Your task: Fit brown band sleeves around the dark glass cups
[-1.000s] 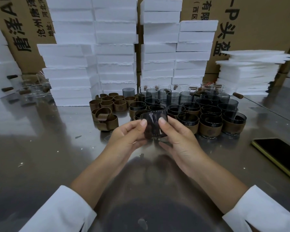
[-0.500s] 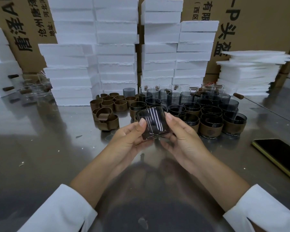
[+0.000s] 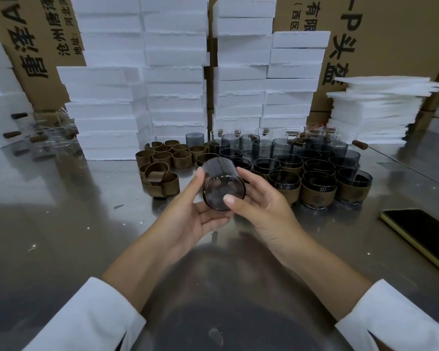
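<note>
- Your left hand (image 3: 188, 216) and right hand (image 3: 261, 206) both grip one bare dark smoked-glass cup (image 3: 223, 188), thumbs and fingers curled round it, above the steel worktop (image 3: 61, 224).
- Change: the cup, side-on a second ago, now tips one round end toward you.
- Reading: no sleeve fitted yet; loose brown band sleeves (image 3: 162, 158) lie just left.

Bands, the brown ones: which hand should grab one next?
Probably the left hand: the loose bands lie on its side of the cup, close by. The right hand grips the cup too and could hold it alone.
</note>
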{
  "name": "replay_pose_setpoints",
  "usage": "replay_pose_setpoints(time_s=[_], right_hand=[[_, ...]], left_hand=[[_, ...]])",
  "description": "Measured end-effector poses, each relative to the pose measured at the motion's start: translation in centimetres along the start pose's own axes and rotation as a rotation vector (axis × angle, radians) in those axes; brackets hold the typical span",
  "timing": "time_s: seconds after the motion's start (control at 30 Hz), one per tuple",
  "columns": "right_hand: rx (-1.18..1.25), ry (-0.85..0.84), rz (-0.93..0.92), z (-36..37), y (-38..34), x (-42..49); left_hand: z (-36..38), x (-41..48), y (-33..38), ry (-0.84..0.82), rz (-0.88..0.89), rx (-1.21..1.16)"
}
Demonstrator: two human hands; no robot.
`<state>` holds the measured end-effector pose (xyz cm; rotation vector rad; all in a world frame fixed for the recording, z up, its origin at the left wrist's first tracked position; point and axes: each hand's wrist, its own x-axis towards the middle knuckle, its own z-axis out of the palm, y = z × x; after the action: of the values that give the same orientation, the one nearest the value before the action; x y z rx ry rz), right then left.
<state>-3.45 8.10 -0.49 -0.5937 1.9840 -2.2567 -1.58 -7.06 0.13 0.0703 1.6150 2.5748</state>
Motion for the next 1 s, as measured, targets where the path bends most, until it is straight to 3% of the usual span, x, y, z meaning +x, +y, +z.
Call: replay_pose_setpoints(time_s=[0.13, 0.3, 0.53, 0.73, 0.9, 1.0], right_hand=[[0.003, 0.129, 0.016, 0.3, -0.2, 0.1], [-0.026, 0.277, 0.092, 0.5, -0.1, 0.1], [-0.022, 0.167, 0.126, 0.8, -0.3, -0.1], [0.058, 0.208, 0.100, 0.6, -0.4, -0.1], [0.176, 0.251, 0.154, -0.1, -0.2, 0.6], [0.247, 0.251, 0.179, -0.3, -0.2, 0.9]], left_hand=[[-0.1, 0.1, -0.2, 0.013, -0.025, 0.170], [-0.2, 0.3, -0.3, 0.057, 0.066, 0.255], [-0.4, 0.4, -0.2, 0.086, 0.148, 0.172], [-0.1, 0.5, 1.2, 0.083, 0.166, 0.350], [-3.5, 2.8, 5.2, 0.442, 0.285, 0.187], [-7.6, 4.9, 6.9, 0.597, 0.364, 0.346]])
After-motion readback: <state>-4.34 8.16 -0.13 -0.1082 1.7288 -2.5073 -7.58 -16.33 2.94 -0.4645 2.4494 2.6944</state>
